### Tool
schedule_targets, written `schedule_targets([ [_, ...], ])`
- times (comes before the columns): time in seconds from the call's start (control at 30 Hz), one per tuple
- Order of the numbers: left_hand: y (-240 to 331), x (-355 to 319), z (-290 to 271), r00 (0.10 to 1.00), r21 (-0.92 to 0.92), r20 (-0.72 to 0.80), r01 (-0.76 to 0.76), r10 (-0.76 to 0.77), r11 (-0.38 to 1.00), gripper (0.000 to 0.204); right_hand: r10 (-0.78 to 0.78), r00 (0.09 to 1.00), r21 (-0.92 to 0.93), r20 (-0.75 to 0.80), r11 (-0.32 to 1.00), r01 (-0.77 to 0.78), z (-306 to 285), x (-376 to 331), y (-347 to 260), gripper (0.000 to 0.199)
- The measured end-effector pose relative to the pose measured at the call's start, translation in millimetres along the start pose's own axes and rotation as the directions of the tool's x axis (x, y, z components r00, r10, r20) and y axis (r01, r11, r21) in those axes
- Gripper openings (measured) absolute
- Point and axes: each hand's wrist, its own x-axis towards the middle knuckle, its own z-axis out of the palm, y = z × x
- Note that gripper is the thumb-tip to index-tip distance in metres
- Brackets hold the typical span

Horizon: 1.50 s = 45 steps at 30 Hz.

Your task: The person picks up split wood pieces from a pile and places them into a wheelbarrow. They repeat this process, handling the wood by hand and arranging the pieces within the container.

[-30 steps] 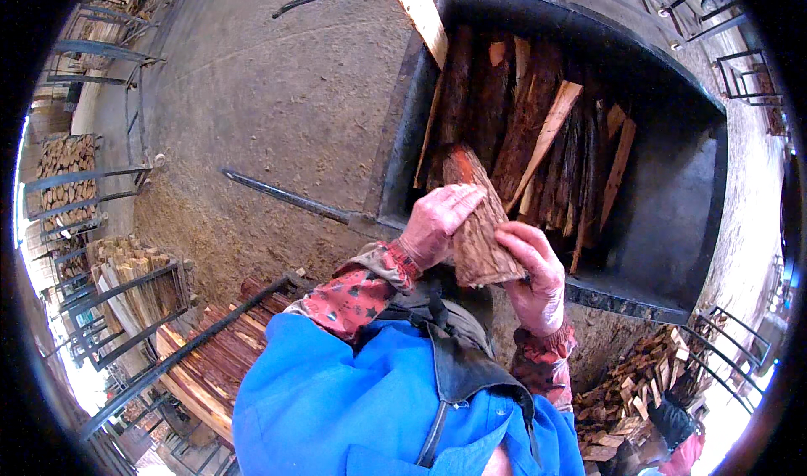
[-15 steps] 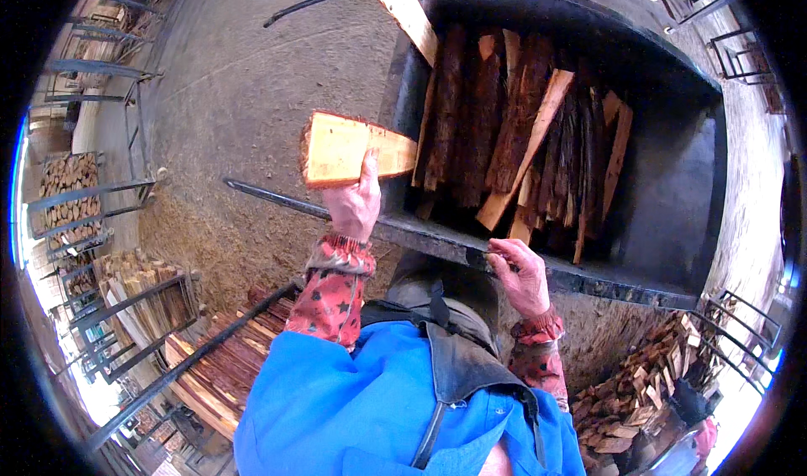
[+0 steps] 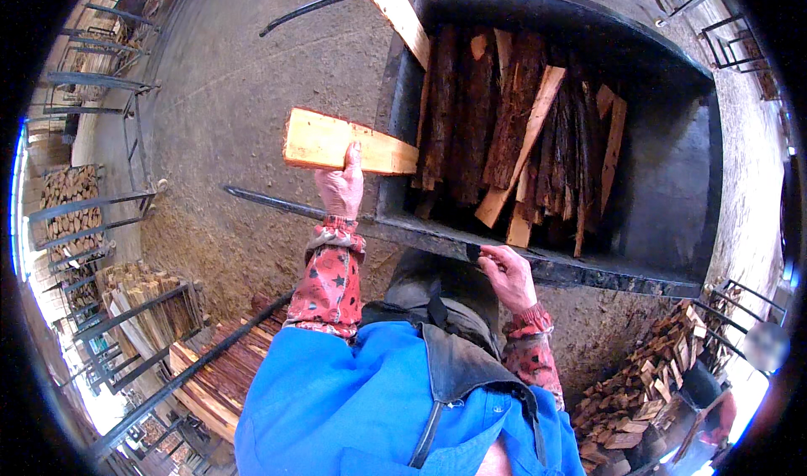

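Observation:
My left hand [image 3: 340, 188] grips a split piece of firewood [image 3: 315, 140], thumb on its pale top face. Its narrow far-right end reaches over the left wall of a black metal cart [image 3: 664, 123]. Curled at the cart's near rim is my right hand [image 3: 509, 278], its fingers pinched together; what they hold, if anything, I cannot make out. Inside the cart, bark-covered split logs [image 3: 458, 114] lie side by side, with a pale split stick [image 3: 525, 148] slanting across them. A long pale board [image 3: 393, 12] leans on the cart's far left corner.
Two bar handles, one near [image 3: 273, 200] and one far [image 3: 307, 11], stick out left from the cart. A rack of split wood [image 3: 223, 367] stands at my lower left. At the lower right is a firewood heap [image 3: 643, 383], with another person's arm [image 3: 719, 417] beside it.
The firewood in my left hand has shifted slightly left and turned, showing a longer, narrower face. My right hand stays at the rim. At the lower right, the other person has moved.

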Motion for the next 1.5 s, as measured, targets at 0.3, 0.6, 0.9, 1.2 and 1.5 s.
schedule_targets([
  [0.3, -1.9, 2.6, -6.5, 0.993, -0.040, 0.111, -0.027, 0.032, 0.999, 0.034, 0.078, 0.997, 0.065, -0.016, 0.995, -0.077, 11.1, -7.6, 17.8, 0.024],
  [0.6, -10.2, -3.4, -18.8, 0.925, -0.053, 0.337, 0.207, -0.178, 0.977, 0.034, 0.134, 0.989, 0.042, -0.062, 0.990, -0.132, 20.6, -6.8, 22.8, 0.024],
  [0.9, -25.9, -99.8, -4.4, 0.736, 0.230, 0.589, 0.245, -0.335, 0.942, 0.051, 0.168, 0.959, 0.049, -0.227, 0.986, -0.161, 14.1, -30.6, 24.7, 0.022],
  [1.2, 67.2, -172.5, 87.0, 0.388, -0.239, 0.830, -0.402, 0.401, 0.884, 0.055, 0.181, 0.873, 0.113, -0.453, 0.983, -0.145, 29.5, -111.0, 51.6, 0.023],
  [1.5, 139.1, -265.8, 128.6, 0.288, 0.060, 0.957, -0.332, 0.041, 0.941, 0.061, 0.328, 0.667, 0.256, -0.669, 0.944, -0.208, 41.9, -260.9, 111.7, 0.026],
])
